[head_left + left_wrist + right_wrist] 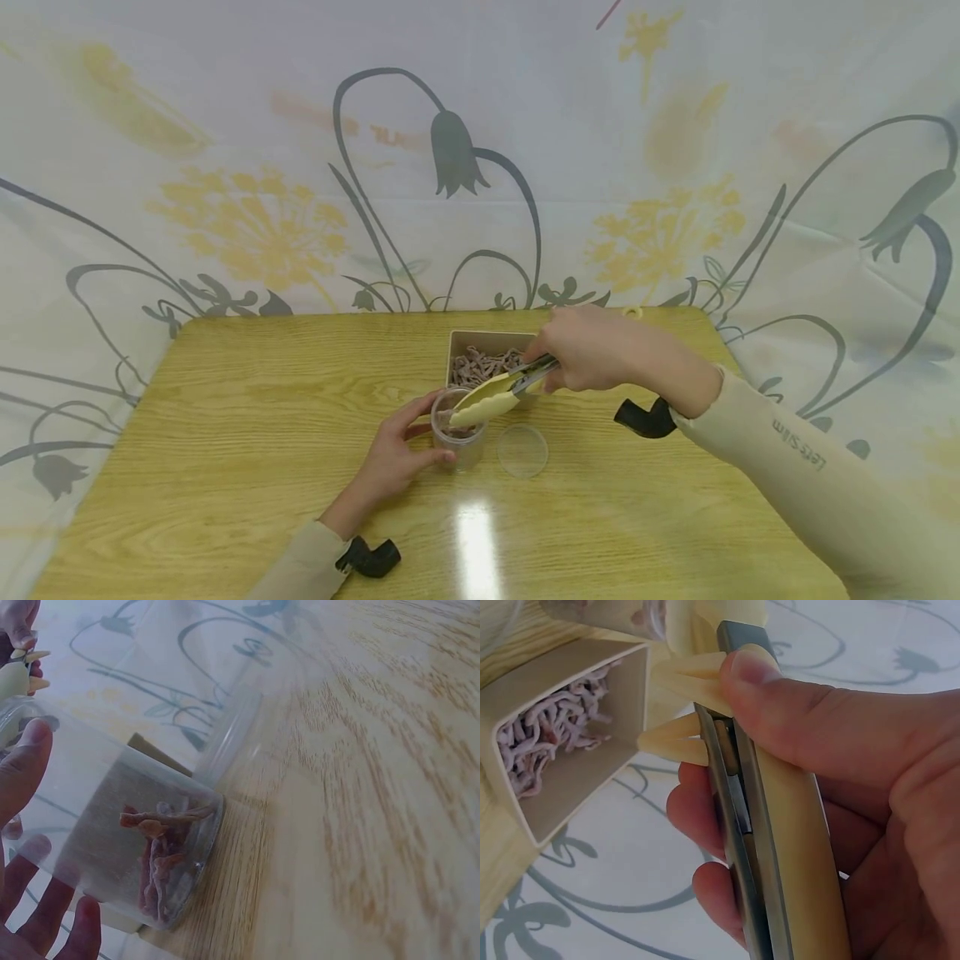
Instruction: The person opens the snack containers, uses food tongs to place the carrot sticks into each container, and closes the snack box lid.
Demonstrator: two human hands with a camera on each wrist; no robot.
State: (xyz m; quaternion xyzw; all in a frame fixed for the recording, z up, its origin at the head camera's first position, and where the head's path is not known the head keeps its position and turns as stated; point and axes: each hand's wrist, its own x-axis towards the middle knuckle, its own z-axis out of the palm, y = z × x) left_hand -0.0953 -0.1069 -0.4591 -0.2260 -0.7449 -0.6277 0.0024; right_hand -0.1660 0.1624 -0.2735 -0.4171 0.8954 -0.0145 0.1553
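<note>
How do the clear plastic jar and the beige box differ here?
The clear plastic jar is round and see-through; the beige box is rectangular and opaque. The jar holds a small cluster of strips, the box a larger pile. The left hand grips the jar, not the box. Both are open at the top.

I look in on a small indoor spot screened off with cloth-like sheeting (300,92); whether it belongs to a home, a kitchen or a studio, I cannot tell. The sheeting is white, printed with grey bellflowers and yellow blossoms, and stands behind and along both sides of a wood-grain surface (262,392). A bright streak of light reflects off the glossy top. Pale yellow-tipped tongs (489,407), a clear jar (467,454) and a beige bin (491,339) lend a kitchen-like touch.
</note>
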